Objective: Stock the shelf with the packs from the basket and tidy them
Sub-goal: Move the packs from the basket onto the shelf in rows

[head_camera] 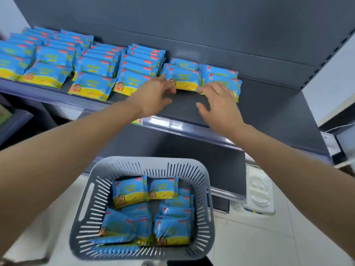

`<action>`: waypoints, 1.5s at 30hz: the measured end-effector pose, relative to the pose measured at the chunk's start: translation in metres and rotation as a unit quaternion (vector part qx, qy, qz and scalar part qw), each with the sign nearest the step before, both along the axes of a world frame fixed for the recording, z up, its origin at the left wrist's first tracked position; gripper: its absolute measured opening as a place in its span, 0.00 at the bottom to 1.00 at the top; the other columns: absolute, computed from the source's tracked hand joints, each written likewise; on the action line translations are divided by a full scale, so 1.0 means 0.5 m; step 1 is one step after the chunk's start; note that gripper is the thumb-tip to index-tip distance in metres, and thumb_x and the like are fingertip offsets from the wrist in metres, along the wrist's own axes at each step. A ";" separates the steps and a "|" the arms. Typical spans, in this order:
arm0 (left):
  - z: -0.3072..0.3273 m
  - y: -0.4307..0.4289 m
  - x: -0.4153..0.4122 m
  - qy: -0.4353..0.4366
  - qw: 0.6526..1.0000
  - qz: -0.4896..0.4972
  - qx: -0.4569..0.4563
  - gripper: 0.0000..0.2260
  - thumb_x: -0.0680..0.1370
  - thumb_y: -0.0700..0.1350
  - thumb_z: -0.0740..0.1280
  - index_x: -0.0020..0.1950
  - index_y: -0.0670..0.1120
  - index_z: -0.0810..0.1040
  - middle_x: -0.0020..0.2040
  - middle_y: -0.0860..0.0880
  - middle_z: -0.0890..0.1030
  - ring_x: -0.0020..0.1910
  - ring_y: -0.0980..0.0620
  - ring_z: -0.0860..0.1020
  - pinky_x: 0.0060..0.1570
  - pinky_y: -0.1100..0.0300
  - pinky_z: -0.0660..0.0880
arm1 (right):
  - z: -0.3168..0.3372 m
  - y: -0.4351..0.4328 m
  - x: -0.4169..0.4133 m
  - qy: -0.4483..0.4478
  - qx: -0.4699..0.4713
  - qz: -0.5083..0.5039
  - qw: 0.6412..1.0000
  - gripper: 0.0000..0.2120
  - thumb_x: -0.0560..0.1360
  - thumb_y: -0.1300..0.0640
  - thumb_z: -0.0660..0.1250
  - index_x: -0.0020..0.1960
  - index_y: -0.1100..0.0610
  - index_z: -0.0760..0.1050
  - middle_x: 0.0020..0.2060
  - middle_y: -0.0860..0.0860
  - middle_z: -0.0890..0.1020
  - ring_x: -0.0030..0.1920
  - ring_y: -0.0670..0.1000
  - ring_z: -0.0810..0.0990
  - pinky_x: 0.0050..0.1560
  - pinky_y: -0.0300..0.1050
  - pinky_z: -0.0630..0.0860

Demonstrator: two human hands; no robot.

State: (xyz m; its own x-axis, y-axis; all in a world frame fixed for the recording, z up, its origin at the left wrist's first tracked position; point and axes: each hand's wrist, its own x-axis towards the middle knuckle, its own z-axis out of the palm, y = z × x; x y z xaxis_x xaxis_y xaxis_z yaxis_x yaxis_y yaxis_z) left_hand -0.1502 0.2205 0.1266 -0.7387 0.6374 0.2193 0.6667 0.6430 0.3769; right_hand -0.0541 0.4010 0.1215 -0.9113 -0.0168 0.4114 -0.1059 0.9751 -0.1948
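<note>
Blue and yellow packs lie in overlapping rows on the dark shelf (265, 110). One row's front pack (184, 79) lies between my two hands. My left hand (153, 95) touches its left lower corner with bent fingertips. My right hand (217, 102) rests with spread fingers on the front pack of the rightmost row (221, 77). Neither hand grips a pack. Below, a grey slotted basket (92, 204) holds several more of the same packs (130, 191).
Several further rows of packs (92, 73) fill the shelf's left part. The shelf's right end is bare dark board up to a perforated upright (326, 60). A lower shelf edge (226, 192) juts out behind the basket. White floor lies around.
</note>
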 end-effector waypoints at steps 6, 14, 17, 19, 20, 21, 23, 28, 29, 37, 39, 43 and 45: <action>-0.137 -0.125 0.133 -0.127 0.988 -0.015 -0.085 0.11 0.74 0.39 0.68 0.56 0.40 0.78 0.55 0.42 0.78 0.55 0.44 0.76 0.56 0.56 0.70 | -0.138 -0.131 0.118 -0.140 0.007 0.037 0.990 0.17 0.76 0.56 0.63 0.64 0.56 0.72 0.61 0.53 0.74 0.63 0.56 0.71 0.61 0.49 0.63; -0.331 -0.254 0.240 -0.281 0.923 -0.020 -0.260 0.15 0.73 0.44 0.71 0.58 0.44 0.77 0.58 0.45 0.77 0.56 0.45 0.75 0.56 0.57 0.71 | -0.317 -0.210 0.186 -0.459 0.030 0.089 0.883 0.17 0.76 0.56 0.63 0.64 0.60 0.73 0.62 0.57 0.76 0.61 0.58 0.74 0.62 0.50 0.71; -0.368 -0.289 0.256 -0.329 0.895 -0.018 -0.301 0.17 0.72 0.47 0.72 0.58 0.45 0.77 0.56 0.47 0.76 0.56 0.45 0.75 0.56 0.55 0.71 | -0.369 -0.229 0.202 -0.542 0.062 0.115 0.830 0.14 0.77 0.56 0.63 0.56 0.65 0.76 0.54 0.63 0.79 0.54 0.61 0.77 0.55 0.53 0.75; -0.382 -0.300 0.268 -0.365 0.875 -0.032 -0.317 0.16 0.71 0.49 0.73 0.57 0.45 0.77 0.50 0.50 0.75 0.56 0.45 0.75 0.55 0.54 0.71 | -0.392 -0.244 0.212 -0.581 0.114 0.127 0.796 0.13 0.77 0.54 0.63 0.49 0.64 0.77 0.47 0.62 0.79 0.48 0.59 0.78 0.48 0.49 0.75; -0.387 -0.302 0.275 -0.376 0.865 -0.048 -0.329 0.16 0.71 0.50 0.73 0.56 0.45 0.78 0.45 0.52 0.74 0.56 0.46 0.75 0.56 0.54 0.71 | -0.406 -0.249 0.215 -0.602 0.128 0.125 0.778 0.14 0.77 0.53 0.63 0.52 0.64 0.77 0.50 0.61 0.78 0.51 0.59 0.78 0.50 0.50 0.75; -0.392 -0.303 0.282 -0.382 0.856 -0.065 -0.343 0.17 0.71 0.50 0.73 0.56 0.45 0.78 0.41 0.55 0.73 0.56 0.46 0.75 0.58 0.53 0.72 | -0.419 -0.251 0.218 -0.627 0.135 0.118 0.758 0.17 0.77 0.52 0.64 0.59 0.64 0.75 0.56 0.61 0.77 0.57 0.60 0.76 0.55 0.52 0.74; -0.399 -0.302 0.296 -0.391 0.840 -0.081 -0.366 0.19 0.70 0.51 0.74 0.58 0.45 0.79 0.37 0.59 0.69 0.54 0.47 0.74 0.60 0.52 0.71 | -0.439 -0.258 0.224 -0.671 0.158 0.101 0.717 0.24 0.77 0.51 0.65 0.68 0.62 0.68 0.66 0.59 0.72 0.65 0.60 0.71 0.64 0.54 0.69; -0.416 -0.301 0.305 -0.435 0.808 -0.083 -0.388 0.23 0.66 0.58 0.75 0.57 0.51 0.79 0.43 0.61 0.75 0.54 0.51 0.73 0.63 0.52 0.71 | -0.479 -0.257 0.221 -0.677 0.160 0.089 0.713 0.15 0.75 0.54 0.68 0.58 0.60 0.75 0.53 0.54 0.78 0.55 0.57 0.76 0.62 0.50 0.72; -0.418 -0.302 0.305 -0.433 0.802 -0.088 -0.402 0.23 0.66 0.59 0.74 0.58 0.52 0.78 0.47 0.58 0.78 0.56 0.50 0.74 0.63 0.52 0.71 | -0.487 -0.254 0.220 -0.668 0.146 0.083 0.725 0.09 0.74 0.55 0.69 0.50 0.59 0.75 0.43 0.51 0.77 0.46 0.54 0.77 0.59 0.49 0.73; -0.427 -0.302 0.303 -0.374 0.834 -0.046 -0.403 0.21 0.77 0.46 0.67 0.68 0.44 0.70 0.64 0.44 0.73 0.63 0.43 0.72 0.64 0.52 0.69 | -0.516 -0.254 0.239 -0.610 0.156 0.075 0.774 0.22 0.73 0.57 0.70 0.64 0.60 0.70 0.45 0.54 0.77 0.47 0.55 0.76 0.48 0.48 0.73; -0.429 -0.303 0.305 -0.361 0.833 -0.041 -0.417 0.25 0.75 0.42 0.69 0.71 0.42 0.67 0.66 0.44 0.72 0.64 0.43 0.71 0.65 0.52 0.69 | -0.516 -0.247 0.237 -0.599 0.181 0.072 0.777 0.29 0.71 0.55 0.72 0.68 0.62 0.65 0.57 0.57 0.77 0.54 0.56 0.77 0.50 0.48 0.74; -0.433 -0.303 0.300 -0.351 0.839 -0.042 -0.414 0.22 0.74 0.40 0.69 0.68 0.42 0.70 0.63 0.44 0.75 0.61 0.44 0.73 0.59 0.54 0.71 | -0.517 -0.239 0.232 -0.633 0.163 0.069 0.754 0.22 0.70 0.53 0.73 0.58 0.62 0.73 0.45 0.53 0.75 0.45 0.52 0.73 0.44 0.44 0.72; -0.431 -0.299 0.299 -0.355 0.839 -0.049 -0.409 0.20 0.75 0.41 0.69 0.66 0.42 0.72 0.61 0.44 0.76 0.60 0.44 0.74 0.56 0.55 0.71 | -0.521 -0.245 0.235 -0.647 0.150 0.071 0.744 0.14 0.70 0.53 0.73 0.47 0.60 0.73 0.38 0.50 0.74 0.43 0.52 0.73 0.43 0.44 0.72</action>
State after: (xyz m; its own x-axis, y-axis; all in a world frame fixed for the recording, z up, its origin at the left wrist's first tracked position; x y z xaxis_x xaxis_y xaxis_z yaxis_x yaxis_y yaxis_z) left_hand -0.0007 0.0709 -0.0887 -0.4332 0.4255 -0.7946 0.5262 0.8351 0.1604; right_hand 0.0635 0.2785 -0.1391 -0.5214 -0.0659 -0.8508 -0.1254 0.9921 0.0000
